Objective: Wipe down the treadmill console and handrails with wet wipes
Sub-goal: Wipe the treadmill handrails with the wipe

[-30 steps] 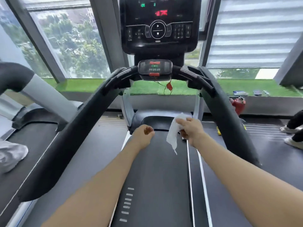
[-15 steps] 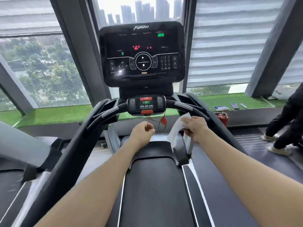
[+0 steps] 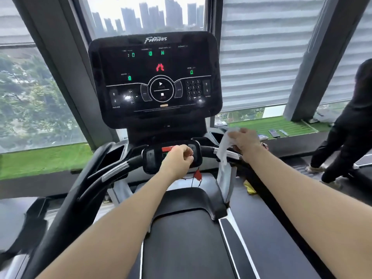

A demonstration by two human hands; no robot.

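Treadmill console (image 3: pixel 155 77): black, upright at far centre, display lit with green and red figures, keypad on its right half. Small control panel (image 3: pixel 153 158): black, mounted on the crossbar below the console, with a red button on top; a red safety clip (image 3: pixel 197 174) hangs from it on a thin cord. Left handrail (image 3: pixel 80 194): black, curving from the crossbar toward the near left. Right handrail (image 3: pixel 229 155): only the silver-banded part beside the panel shows, the rest hidden behind the right forearm. Left hand (image 3: pixel 178 161): fingers curled into a loose fist in front of the small panel, holding nothing visible; contact with the panel cannot be told. Right hand (image 3: pixel 244 142): raised just right of the panel, fingers pinching a white wet wipe (image 3: pixel 224 147), which hangs down across the right handrail; whether it touches the rail cannot be told. Running belt (image 3: pixel 185 248): dark, near centre between the forearms. Far right: a person in dark clothing (image 3: pixel 350 125) standing on the neighbouring floor. Window ledge: green turf strip (image 3: pixel 40 160).
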